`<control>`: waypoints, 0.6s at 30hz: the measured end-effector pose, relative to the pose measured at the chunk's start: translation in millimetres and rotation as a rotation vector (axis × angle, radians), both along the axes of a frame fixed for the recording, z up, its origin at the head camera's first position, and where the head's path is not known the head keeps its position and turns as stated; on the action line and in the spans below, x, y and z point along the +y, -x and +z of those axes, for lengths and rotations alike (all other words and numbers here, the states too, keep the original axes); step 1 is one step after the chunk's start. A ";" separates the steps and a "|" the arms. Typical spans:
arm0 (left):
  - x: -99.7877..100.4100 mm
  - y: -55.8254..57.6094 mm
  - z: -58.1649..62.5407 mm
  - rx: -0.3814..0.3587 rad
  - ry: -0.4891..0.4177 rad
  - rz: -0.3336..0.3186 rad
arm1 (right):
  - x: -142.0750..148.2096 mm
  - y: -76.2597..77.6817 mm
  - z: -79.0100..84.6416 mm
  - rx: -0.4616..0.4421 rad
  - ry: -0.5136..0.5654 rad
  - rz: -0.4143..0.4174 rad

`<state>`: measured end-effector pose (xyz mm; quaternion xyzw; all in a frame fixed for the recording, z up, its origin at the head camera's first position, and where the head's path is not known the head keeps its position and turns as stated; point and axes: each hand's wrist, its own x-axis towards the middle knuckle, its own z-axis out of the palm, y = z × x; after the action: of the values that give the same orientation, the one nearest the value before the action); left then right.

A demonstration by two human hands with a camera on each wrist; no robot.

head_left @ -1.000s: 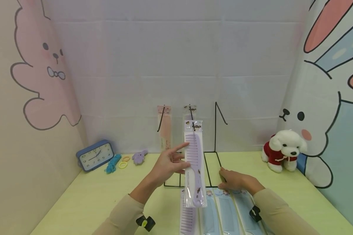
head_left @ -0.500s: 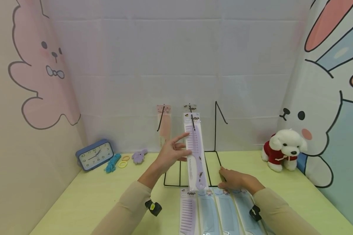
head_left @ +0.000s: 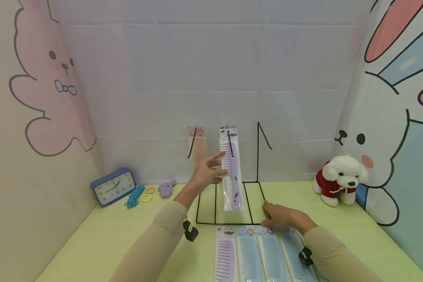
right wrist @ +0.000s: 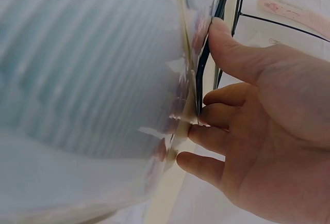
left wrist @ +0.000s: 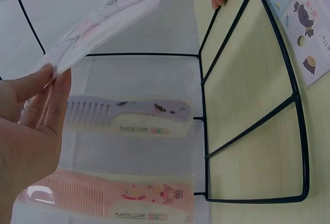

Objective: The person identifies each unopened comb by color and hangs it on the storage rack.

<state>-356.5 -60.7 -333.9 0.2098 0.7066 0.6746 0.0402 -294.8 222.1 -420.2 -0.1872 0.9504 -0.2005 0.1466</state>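
Observation:
My left hand point(head_left: 205, 172) pinches the left edge of a purple comb in a clear packet point(head_left: 231, 176). The front end of the middle hook shows through the packet's top, and the packet hangs slightly tilted. Behind it on the same hook is another packaged purple comb point(left wrist: 149, 111), mostly hidden in the head view. A packaged pink comb point(head_left: 198, 147) hangs from the left hook. My right hand point(head_left: 280, 215) grips the front right corner of the black wire rack point(head_left: 208, 223), thumb and fingers at the wire point(right wrist: 202, 72).
Packaged combs lie in a row before the rack: one purple comb point(head_left: 225, 254) and several blue combs point(head_left: 251, 254). The rack's right hook point(head_left: 264, 135) is bare. A clock point(head_left: 114, 187), blue cord point(head_left: 134, 196), rings point(head_left: 146, 197) and purple toy point(head_left: 166, 188) lie left; a plush dog point(head_left: 340, 181) sits right.
My left hand has moved up and away with the purple comb packet, its top sliding back along the middle hook toward the other purple comb. The right hand stays on the rack.

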 end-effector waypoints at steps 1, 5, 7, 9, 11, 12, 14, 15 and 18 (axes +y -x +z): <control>-0.5 2.1 -1.0 -0.002 -0.004 0.010 | -0.1 -0.4 0.5 -0.001 -0.001 0.001; -1.3 9.4 -2.8 0.000 -0.019 0.037 | -0.5 -0.8 1.7 0.000 -0.005 0.002; -0.8 12.3 -3.0 0.004 -0.024 0.040 | -0.6 -0.9 2.5 0.004 -0.007 0.005; 0.3 14.8 -3.2 0.007 -0.022 0.040 | -0.5 -0.7 2.7 0.009 -0.008 0.007; 1.6 16.5 -3.0 0.008 -0.020 0.044 | -0.2 -0.6 2.5 0.013 -0.008 0.008; 2.1 17.3 -3.0 0.008 -0.018 0.046 | -0.2 -0.8 2.6 0.013 -0.007 0.008; 3.0 18.9 -2.9 0.008 -0.015 0.053 | 0.0 -0.9 2.1 0.013 -0.006 0.010; 3.1 19.4 -2.9 0.006 -0.016 0.057 | 0.1 -0.8 1.7 0.013 -0.005 0.011; 3.1 21.8 -3.5 -0.001 -0.017 0.058 | -0.1 -0.9 1.5 0.010 -0.005 0.013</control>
<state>-378.3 -57.6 -337.4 0.1892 0.7068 0.6814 0.0191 -293.8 222.0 -418.6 -0.1939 0.9504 -0.1961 0.1439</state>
